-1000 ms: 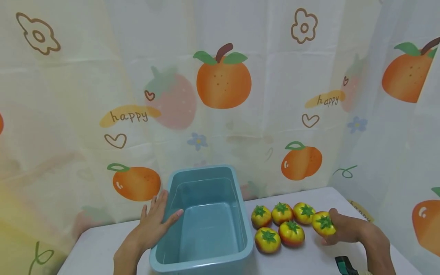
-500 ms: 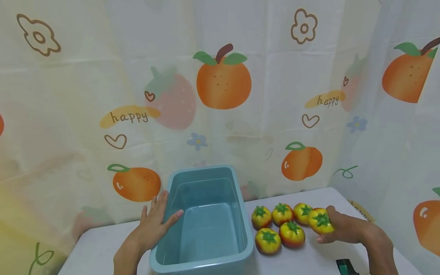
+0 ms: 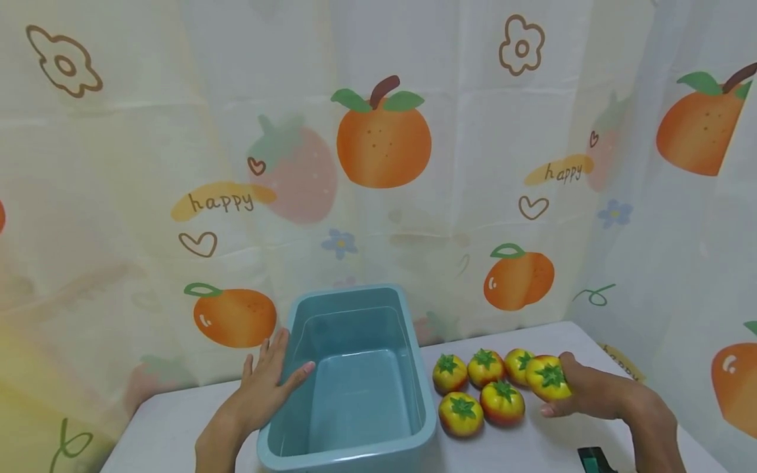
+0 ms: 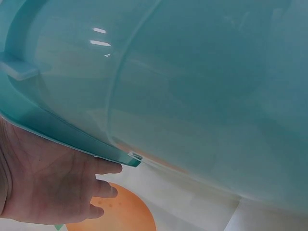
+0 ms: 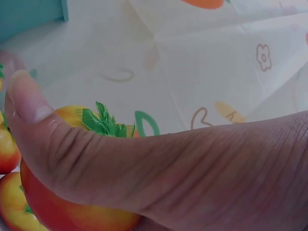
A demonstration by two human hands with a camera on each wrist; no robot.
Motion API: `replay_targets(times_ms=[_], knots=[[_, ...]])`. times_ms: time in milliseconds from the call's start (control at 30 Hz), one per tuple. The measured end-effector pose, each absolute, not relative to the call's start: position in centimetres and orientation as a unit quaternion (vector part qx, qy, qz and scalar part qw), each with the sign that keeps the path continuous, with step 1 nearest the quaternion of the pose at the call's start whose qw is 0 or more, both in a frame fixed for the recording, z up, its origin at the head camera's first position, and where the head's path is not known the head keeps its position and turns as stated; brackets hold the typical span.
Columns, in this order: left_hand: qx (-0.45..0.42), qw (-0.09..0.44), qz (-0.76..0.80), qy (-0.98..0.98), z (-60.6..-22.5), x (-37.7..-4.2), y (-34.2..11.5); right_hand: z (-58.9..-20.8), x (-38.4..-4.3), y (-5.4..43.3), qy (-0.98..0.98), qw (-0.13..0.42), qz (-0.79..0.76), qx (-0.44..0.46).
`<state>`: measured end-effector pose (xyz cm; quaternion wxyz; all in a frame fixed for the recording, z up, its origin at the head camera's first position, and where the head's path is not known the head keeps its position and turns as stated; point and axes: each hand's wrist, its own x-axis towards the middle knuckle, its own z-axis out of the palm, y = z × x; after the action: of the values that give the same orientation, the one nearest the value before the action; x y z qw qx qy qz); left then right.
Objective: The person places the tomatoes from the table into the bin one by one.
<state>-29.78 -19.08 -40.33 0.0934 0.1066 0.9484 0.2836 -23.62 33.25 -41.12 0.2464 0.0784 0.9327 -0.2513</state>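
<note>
My right hand (image 3: 594, 391) grips a yellow-and-red artificial tomato (image 3: 549, 379) with a green leafy top, at the right end of the group. In the right wrist view, the thumb (image 5: 82, 159) lies across this tomato (image 5: 79, 211). Several like it, such as the front tomato (image 3: 461, 415), sit on the table just left of that hand. A blue-green plastic bin (image 3: 355, 453) stands left of them, with nothing inside. My left hand (image 3: 257, 391) rests with extended fingers against the bin's left rim; in the left wrist view its palm (image 4: 53, 183) is beneath the rim.
The white table (image 3: 171, 427) runs up to a hanging fabric backdrop (image 3: 449, 157) printed with fruit, which also closes off the right side. A dark strap-like piece with green (image 3: 594, 458) shows by the right wrist.
My right hand has carried its tomato slightly left and up, so that it now partly covers the back-right tomato. The left hand and the bin have stayed put.
</note>
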Motion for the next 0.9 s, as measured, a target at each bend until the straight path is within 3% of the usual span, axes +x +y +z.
replay_targets(times_ms=[533, 900], knots=[[0.104, 0.094, 0.291, 0.946, -40.3, -29.7, -19.0, -40.8, -23.5, 32.4, 0.933, 0.232, -0.271, 0.049], [0.106, 0.096, 0.295, 0.945, -40.4, -29.9, -19.0, -40.2, -23.9, 31.9, 0.93, 0.176, -0.319, -0.056]])
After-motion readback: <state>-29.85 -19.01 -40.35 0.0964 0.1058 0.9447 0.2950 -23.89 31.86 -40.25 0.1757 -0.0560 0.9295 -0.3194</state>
